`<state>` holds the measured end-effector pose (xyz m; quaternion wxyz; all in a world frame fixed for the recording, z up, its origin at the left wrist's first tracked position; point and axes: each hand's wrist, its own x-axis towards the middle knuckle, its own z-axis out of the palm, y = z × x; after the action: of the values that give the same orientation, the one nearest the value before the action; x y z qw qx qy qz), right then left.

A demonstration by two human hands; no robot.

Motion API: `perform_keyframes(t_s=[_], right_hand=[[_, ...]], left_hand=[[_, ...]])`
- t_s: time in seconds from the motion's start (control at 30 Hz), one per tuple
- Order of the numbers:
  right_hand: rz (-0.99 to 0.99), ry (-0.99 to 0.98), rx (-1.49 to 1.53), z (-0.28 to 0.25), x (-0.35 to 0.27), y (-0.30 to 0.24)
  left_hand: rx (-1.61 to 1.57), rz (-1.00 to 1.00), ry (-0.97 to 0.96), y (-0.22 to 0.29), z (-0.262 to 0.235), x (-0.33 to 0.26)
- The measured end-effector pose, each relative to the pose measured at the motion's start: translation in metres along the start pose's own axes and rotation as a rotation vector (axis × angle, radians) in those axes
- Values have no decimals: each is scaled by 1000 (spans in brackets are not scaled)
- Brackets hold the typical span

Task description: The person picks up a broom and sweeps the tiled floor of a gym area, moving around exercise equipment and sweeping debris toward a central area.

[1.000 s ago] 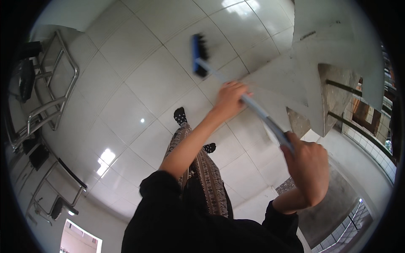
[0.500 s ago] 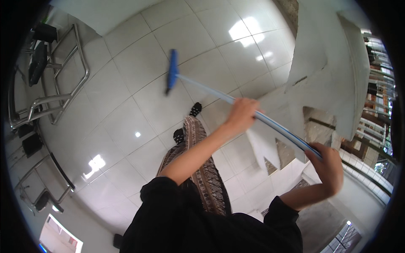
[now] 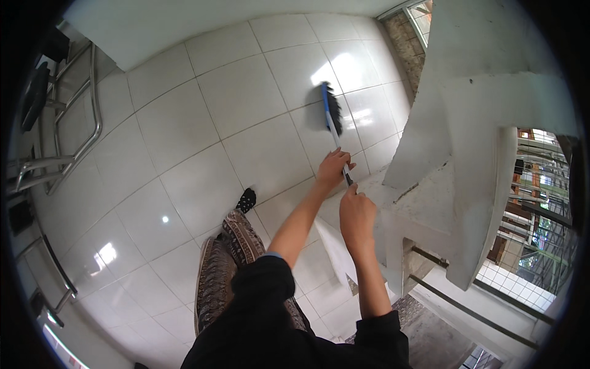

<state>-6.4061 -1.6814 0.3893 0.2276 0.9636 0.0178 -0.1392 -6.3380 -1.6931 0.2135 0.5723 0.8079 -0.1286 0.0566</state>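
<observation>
A broom [image 3: 333, 112] with a blue head and black bristles stands tilted, its bristles close to the tiled floor. I cannot tell whether they touch. My left hand [image 3: 334, 167] is closed round the pale handle, lower down toward the head, with some fingertips loosely extended. My right hand [image 3: 357, 212] grips the handle nearer to me, close behind the left. The handle's near end is mostly hidden by my right hand and foreshortened.
White tiles [image 3: 239, 92] cover the floor, with bright reflections. A white stepped wall or railing [image 3: 467, 117] rises to my right, with dark bars below it. Metal-framed chairs [image 3: 95, 117] stand at left. A white wall [image 3: 178, 31] lies ahead. My sock-covered foot [image 3: 246, 200] shows below.
The broom head has swung from left to right across the floor. My right hand has come in and forward, near my left. The whole view has shifted.
</observation>
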Motion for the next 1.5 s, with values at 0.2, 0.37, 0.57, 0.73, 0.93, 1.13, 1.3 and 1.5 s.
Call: perform_keyframes(t_s=[0.2,0.37,0.57,0.73,0.93,1.13,1.3,1.5], right_hand=[[-284,-279,190,-129,1,15],[-517,-279,413,-127,34,-13],[-427,-175,602,-115,76,3],[-197,-38,289,-216,81,38],[-465,155,-52,-149,171,-69],[-595,-39,199,-202,140,-100],[-747,-50,393,-173,151,-178],[-847,-120,381,-235,116,-161]], left_hand=[[-40,-11,-126,10,-126,0],[193,-103,-153,-35,-223,-27],[282,-170,-108,-52,-236,19],[-82,15,28,19,-198,130],[178,-128,127,-88,-201,143],[157,-179,212,-87,-281,72],[424,-273,318,-139,-365,13],[399,-367,409,-115,-438,-47]])
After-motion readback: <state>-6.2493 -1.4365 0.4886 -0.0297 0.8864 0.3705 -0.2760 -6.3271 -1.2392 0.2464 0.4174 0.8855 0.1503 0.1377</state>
